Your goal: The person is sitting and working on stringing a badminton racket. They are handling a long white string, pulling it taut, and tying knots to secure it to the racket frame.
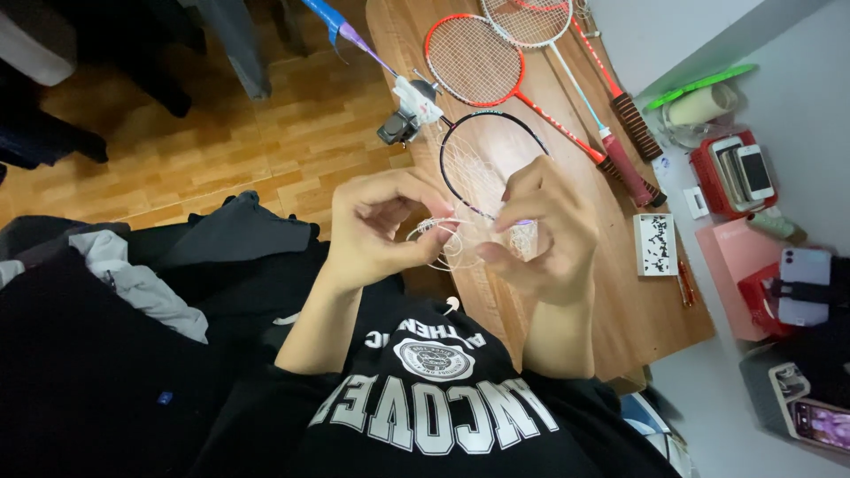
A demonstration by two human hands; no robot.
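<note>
A black-framed racket [492, 152] with partly cut white strings lies on the wooden table [620, 301], clamped at its far end by a small grey and white device [409, 113]. Both hands are raised over its near end. My left hand [382, 232] pinches a tangle of loose white string [450, 243]. My right hand [547, 232] holds the other side of the same string bundle, fingers curled around it.
Two more rackets lie farther along the table: a red-framed racket [478, 64] and a white-framed racket [531, 19]. A small white box [656, 245] sits by the table edge. Phones in a red holder [735, 173] stand on the right. Dark clothing [115, 292] is piled on the left.
</note>
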